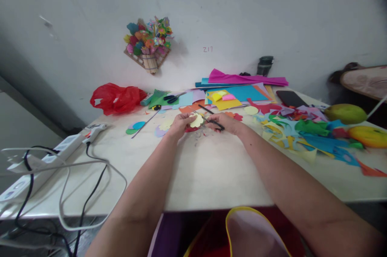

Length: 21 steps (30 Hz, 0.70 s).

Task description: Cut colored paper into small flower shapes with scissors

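Between the thumb and fingers of my left hand (pixel 180 124) is a pale yellow paper flower (pixel 197 120) with a scalloped edge. My right hand (pixel 225 123) is closed around a pair of dark-handled scissors (pixel 217 124), whose blades point left at the flower's edge. Whether the blades touch the paper cannot be made out. Small paper scraps (pixel 197 139) lie on the table under the hands. Just right of the scissors sit red and orange paper flowers (pixel 237 116), and a pale yellow disc (pixel 250 110) lies farther right.
Coloured paper offcuts (pixel 311 128) cover the table's right side, beside a phone (pixel 292 98) and a mango-like fruit (pixel 346 113). Paper sheets (pixel 238 95) are stacked at the back. A red plastic bag (pixel 116 99) stands back left; a power strip (pixel 45 166) with cables lies front left.
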Tool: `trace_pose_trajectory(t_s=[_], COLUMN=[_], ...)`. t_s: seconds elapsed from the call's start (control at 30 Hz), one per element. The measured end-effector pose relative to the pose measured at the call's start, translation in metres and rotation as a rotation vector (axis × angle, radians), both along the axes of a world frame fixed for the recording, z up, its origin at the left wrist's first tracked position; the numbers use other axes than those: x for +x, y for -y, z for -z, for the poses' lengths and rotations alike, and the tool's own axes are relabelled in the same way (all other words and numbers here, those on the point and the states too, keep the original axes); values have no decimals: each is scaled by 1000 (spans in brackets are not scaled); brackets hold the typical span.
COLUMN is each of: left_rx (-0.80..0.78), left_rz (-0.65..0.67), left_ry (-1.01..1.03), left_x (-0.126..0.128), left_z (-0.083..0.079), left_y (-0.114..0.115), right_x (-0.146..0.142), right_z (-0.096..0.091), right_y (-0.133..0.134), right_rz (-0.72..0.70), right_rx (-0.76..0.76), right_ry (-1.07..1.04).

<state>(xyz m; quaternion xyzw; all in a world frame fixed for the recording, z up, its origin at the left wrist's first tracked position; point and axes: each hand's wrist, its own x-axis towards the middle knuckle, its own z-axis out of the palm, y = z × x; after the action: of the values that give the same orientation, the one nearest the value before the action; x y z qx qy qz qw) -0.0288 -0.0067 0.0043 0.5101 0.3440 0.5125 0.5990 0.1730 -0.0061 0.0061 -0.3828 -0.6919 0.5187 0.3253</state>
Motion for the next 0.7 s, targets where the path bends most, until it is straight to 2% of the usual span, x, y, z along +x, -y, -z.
trace_pose_trajectory(t_s=[0.5, 0.7], left_rx=[-51, -71], left_rz=[-4, -44], left_ry=[7, 24], left_x=[-2, -3], left_z=[1, -1], left_y=[-2, 0], right_x=[-2, -2], right_z=[-3, -4], right_y=[2, 2], right_rz=[13, 31], right_rx=[-46, -25], right_ry=[-21, -27])
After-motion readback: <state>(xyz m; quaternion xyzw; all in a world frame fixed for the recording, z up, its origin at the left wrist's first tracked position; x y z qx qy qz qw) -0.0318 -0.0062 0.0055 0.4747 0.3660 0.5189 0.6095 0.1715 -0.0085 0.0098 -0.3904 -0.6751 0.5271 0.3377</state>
